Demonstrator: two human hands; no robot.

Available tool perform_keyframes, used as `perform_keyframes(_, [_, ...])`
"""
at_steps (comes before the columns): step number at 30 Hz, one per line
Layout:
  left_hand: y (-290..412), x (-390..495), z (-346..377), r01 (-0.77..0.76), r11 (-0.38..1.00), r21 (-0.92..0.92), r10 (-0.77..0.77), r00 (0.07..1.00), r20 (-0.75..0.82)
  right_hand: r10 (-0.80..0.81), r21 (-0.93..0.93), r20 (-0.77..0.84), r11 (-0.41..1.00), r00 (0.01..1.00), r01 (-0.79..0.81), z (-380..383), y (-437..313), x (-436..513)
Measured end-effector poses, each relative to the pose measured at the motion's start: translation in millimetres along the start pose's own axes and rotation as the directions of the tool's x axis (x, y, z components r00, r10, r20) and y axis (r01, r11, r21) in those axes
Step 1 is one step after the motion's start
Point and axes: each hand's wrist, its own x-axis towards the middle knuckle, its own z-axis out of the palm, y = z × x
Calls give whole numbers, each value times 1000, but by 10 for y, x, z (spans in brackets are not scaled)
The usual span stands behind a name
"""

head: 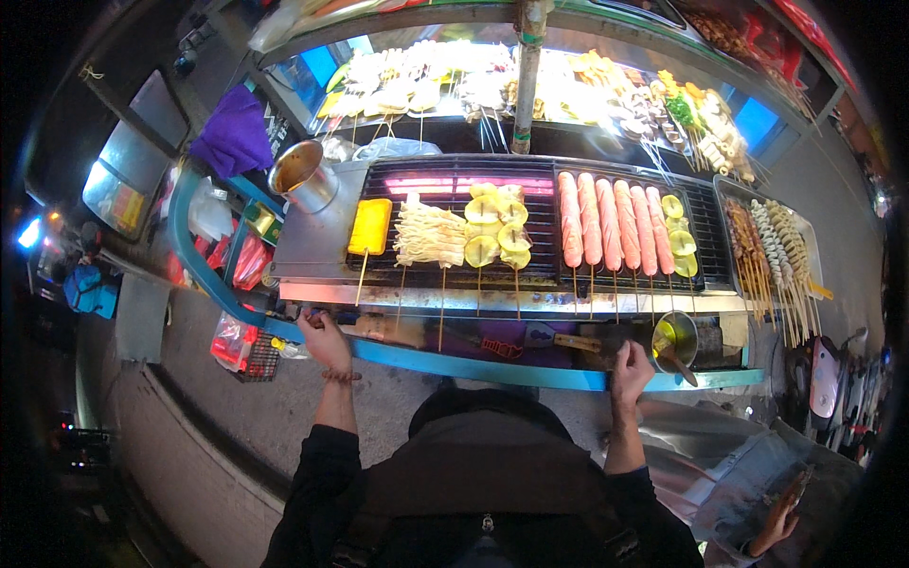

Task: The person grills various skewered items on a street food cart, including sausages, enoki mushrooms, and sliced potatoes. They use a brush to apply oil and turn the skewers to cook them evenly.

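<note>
My left hand (pixel 323 337), with a beaded bracelet at the wrist, is at the cart's front edge below a grill (pixel 461 170); its fingers are curled near a small control, and whether they grip it is unclear. My right hand (pixel 630 369) is loosely closed above the blue rail (pixel 454 361), left of a metal cup of oil (pixel 666 341) with a brush. On the grill lie a yellow slab on a stick (pixel 370 224), enoki mushroom skewers (pixel 429 233), potato slice skewers (pixel 490 226) and several scored sausages on sticks (pixel 625 227). One more slice skewer (pixel 678 238) lies right of them.
A metal pot of sauce (pixel 302 176) stands at the grill's left. To the right, a tray (pixel 809 241) holds meat and spiral skewers. Behind a post (pixel 528 78) are lit rows of skewers. A spatula (pixel 568 341) lies on the lower shelf. Another person's hand (pixel 780 522) shows at lower right.
</note>
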Motion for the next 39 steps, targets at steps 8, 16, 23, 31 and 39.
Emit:
perform_keyframes(8, [-5, 10, -5, 22, 999, -48, -21, 999, 29, 21, 6, 7, 1000, 1000, -21, -24, -93, 15])
perform_keyframes(16, [52, -10, -7, 19, 999, 43, -19, 1000, 5, -24, -33, -1, 999, 1000, 24, -14, 1, 15])
perform_keyframes(23, [47, -7, 15, 12, 1000, -11, -12, 1000, -14, -23, -10, -2, 1000, 1000, 23, -21, -30, 16])
perform_keyframes(31, [32, -14, 24, 40, 999, -1, -40, 999, -8, -15, -4, 9, 1000, 1000, 15, -31, -36, 22])
perform_keyframes(39, [9, -16, 28, 25, 999, -25, -25, 1000, -5, 20, -9, 13, 1000, 1000, -20, -13, 60, 2])
